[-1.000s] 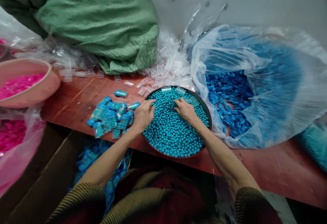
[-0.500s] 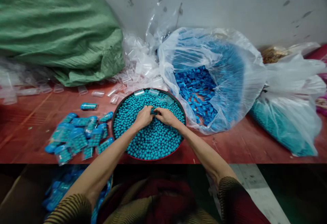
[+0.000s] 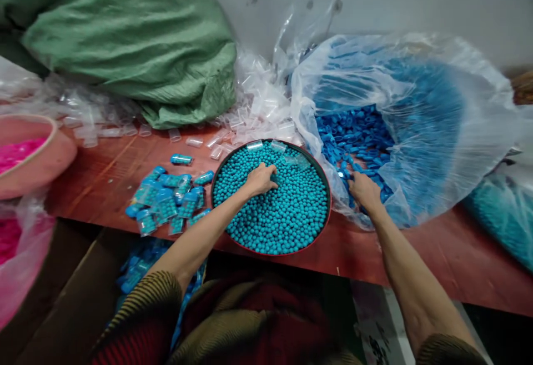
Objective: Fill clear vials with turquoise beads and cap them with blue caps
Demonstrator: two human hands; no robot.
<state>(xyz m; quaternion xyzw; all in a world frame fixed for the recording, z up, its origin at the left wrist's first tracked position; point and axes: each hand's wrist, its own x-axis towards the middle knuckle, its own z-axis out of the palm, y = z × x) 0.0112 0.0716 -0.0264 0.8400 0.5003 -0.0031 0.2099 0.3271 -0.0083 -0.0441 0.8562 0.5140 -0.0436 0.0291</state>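
A round, dark-rimmed basin [image 3: 328, 209] full of teal beads [image 3: 275, 226] stands on the red table. My left hand [image 3: 261, 180] is over the beads, thumb and fingers curled around something that I cannot make out. Inside the open clear plastic bag [image 3: 449, 131], right of the basin, my right hand [image 3: 365, 190] reaches down among small blue caps [image 3: 353, 131]. Its fingers are bent together at the caps, and their tips are partly hidden. A few clear tubes [image 3: 255, 145] lie on the beads at the basin's far edge.
Capped tubes of teal beads [image 3: 166, 204] lie piled left of the basin. Behind are loose clear tubes [image 3: 266, 104] and a large green sack [image 3: 137, 48]. A pink basin [image 3: 54, 154] stands far left; a bag of teal beads [image 3: 503, 215] lies far right.
My right hand has left the beads and moved right into the bag of blue caps. My left hand stays over the basin. The view has swung left, bringing the pink basin into sight.
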